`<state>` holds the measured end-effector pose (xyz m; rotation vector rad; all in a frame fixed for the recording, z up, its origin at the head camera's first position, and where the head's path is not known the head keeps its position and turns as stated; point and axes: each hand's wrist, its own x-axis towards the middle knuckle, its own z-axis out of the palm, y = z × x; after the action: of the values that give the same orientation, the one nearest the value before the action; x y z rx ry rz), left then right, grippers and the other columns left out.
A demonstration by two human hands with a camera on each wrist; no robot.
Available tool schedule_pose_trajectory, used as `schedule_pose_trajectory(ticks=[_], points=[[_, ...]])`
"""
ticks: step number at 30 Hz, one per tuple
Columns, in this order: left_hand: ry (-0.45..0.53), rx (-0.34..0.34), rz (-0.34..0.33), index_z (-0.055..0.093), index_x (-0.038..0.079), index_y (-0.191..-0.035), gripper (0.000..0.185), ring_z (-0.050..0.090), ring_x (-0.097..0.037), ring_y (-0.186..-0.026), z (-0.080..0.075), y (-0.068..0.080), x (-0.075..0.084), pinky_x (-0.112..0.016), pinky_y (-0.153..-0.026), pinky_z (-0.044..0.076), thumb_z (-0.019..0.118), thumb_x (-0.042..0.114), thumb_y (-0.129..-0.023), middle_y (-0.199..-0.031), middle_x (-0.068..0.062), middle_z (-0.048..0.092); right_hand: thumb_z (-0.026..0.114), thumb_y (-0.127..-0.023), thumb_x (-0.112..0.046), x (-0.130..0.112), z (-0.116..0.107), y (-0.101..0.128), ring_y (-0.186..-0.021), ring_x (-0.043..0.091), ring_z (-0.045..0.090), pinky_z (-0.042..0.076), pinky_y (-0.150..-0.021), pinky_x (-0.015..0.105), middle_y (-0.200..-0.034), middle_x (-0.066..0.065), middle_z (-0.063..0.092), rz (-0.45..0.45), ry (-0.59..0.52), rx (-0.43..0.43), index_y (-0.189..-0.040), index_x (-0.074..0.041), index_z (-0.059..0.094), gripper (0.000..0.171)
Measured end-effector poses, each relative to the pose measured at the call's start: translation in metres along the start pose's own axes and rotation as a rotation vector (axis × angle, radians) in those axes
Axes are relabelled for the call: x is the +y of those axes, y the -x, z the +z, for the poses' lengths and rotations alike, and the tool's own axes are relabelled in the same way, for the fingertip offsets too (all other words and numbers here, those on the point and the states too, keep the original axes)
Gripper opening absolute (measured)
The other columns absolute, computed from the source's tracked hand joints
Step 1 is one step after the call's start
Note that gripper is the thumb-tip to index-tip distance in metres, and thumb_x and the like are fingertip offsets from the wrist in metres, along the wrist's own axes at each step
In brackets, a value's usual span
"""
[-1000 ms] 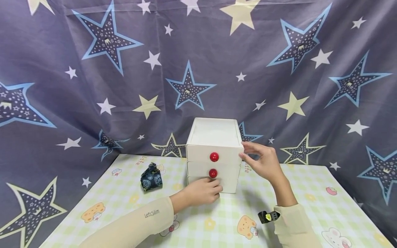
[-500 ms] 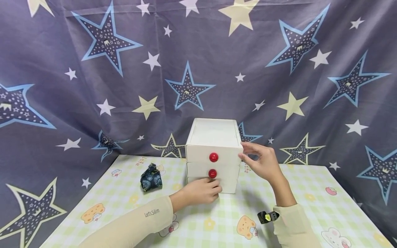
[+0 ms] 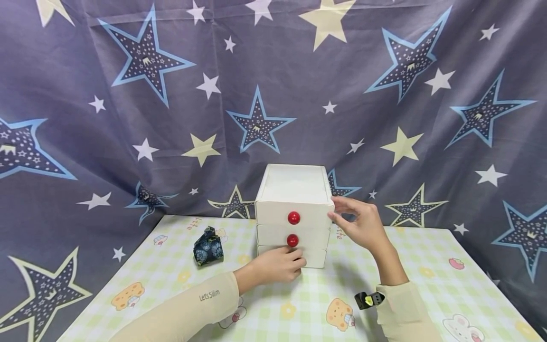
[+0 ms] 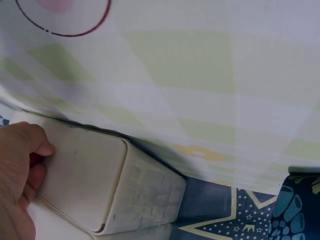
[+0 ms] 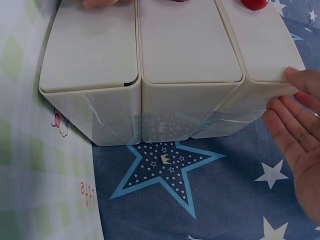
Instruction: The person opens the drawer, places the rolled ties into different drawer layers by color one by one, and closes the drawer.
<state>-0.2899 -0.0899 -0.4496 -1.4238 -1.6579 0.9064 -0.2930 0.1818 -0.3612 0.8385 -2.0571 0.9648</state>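
A white three-drawer cabinet (image 3: 299,184) stands on the table, its drawer fronts facing me. Red round knobs mark the drawers; the top knob (image 3: 293,218) and middle knob (image 3: 292,240) show fully. My left hand (image 3: 278,265) is at the bottom drawer (image 3: 315,258), thumb and fingers pinching its knob, of which only a bit of red (image 4: 35,159) shows in the left wrist view. On the other side, my right hand (image 3: 363,222) holds the cabinet's upper right front corner. Its thumb (image 5: 296,75) is at the front edge, with the fingers against the side.
Left of the cabinet lies a dark blue patterned bundle (image 3: 208,248). A small black item with a yellow mark (image 3: 369,300) shows beside the right sleeve. A checked cloth (image 3: 171,266) covers the table, and a starry curtain (image 3: 299,118) hangs behind.
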Motion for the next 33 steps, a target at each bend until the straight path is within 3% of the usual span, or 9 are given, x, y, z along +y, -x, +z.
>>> schedule_pose_trajectory(ticks=[4,10,19,25,28,33], points=[[0.006,-0.007,0.001,0.073,0.032,-0.094,0.015,0.052,-0.015,-0.100,-0.0007,-0.0004,-0.0002,-0.026,-0.078,0.050,0.062,0.023,-0.099,-0.101,0.007,0.055,0.085,-0.082,-0.005,0.0002,-0.0001,0.0000,-0.086,0.023,0.077,0.053,-0.078,0.011,-0.100,0.010,0.078,-0.002,-0.003,0.002,-0.119,-0.003,0.074,0.039],[0.008,-0.018,0.003,0.073,0.032,-0.093,0.014,0.052,-0.015,-0.101,-0.0008,-0.0011,-0.0003,-0.025,-0.079,0.050,0.062,0.023,-0.099,-0.102,0.007,0.055,0.085,-0.083,-0.006,0.0004,-0.0001,-0.0004,-0.086,0.024,0.077,0.053,-0.078,0.012,-0.100,0.011,0.078,-0.007,0.005,0.003,-0.120,-0.002,0.074,0.039],[-0.003,-0.010,0.005,0.073,0.032,-0.093,0.015,0.053,-0.016,-0.102,-0.0013,-0.0011,-0.0007,-0.025,-0.079,0.050,0.063,0.023,-0.098,-0.102,0.008,0.056,0.085,-0.084,-0.006,0.0004,0.0008,-0.0007,-0.086,0.024,0.077,0.061,-0.075,0.040,-0.099,0.010,0.078,0.002,-0.001,0.001,-0.120,-0.002,0.074,0.038],[0.000,-0.028,0.018,0.073,0.032,-0.094,0.014,0.053,-0.017,-0.103,-0.0016,-0.0026,-0.0001,-0.025,-0.081,0.050,0.063,0.023,-0.098,-0.103,0.007,0.056,0.084,-0.083,-0.005,0.0009,0.0010,0.0000,-0.086,0.025,0.077,0.060,-0.074,0.046,-0.099,0.010,0.078,0.006,-0.013,0.002,-0.120,-0.002,0.073,0.038],[0.000,-0.040,0.022,0.073,0.032,-0.095,0.014,0.053,-0.017,-0.104,-0.0026,-0.0031,0.0000,-0.026,-0.083,0.050,0.063,0.023,-0.098,-0.104,0.007,0.056,0.085,-0.083,-0.005,0.0007,0.0006,0.0002,-0.086,0.024,0.077,0.061,-0.074,0.039,-0.099,0.010,0.078,0.005,-0.006,0.003,-0.120,-0.002,0.074,0.038],[0.008,-0.049,0.017,0.073,0.032,-0.095,0.016,0.053,-0.017,-0.103,-0.0032,-0.0035,0.0005,-0.027,-0.084,0.050,0.061,0.022,-0.099,-0.104,0.007,0.056,0.085,-0.083,-0.006,0.0007,0.0003,0.0002,-0.086,0.024,0.077,0.055,-0.077,0.015,-0.100,0.010,0.078,0.003,-0.006,0.003,-0.120,-0.002,0.074,0.039]])
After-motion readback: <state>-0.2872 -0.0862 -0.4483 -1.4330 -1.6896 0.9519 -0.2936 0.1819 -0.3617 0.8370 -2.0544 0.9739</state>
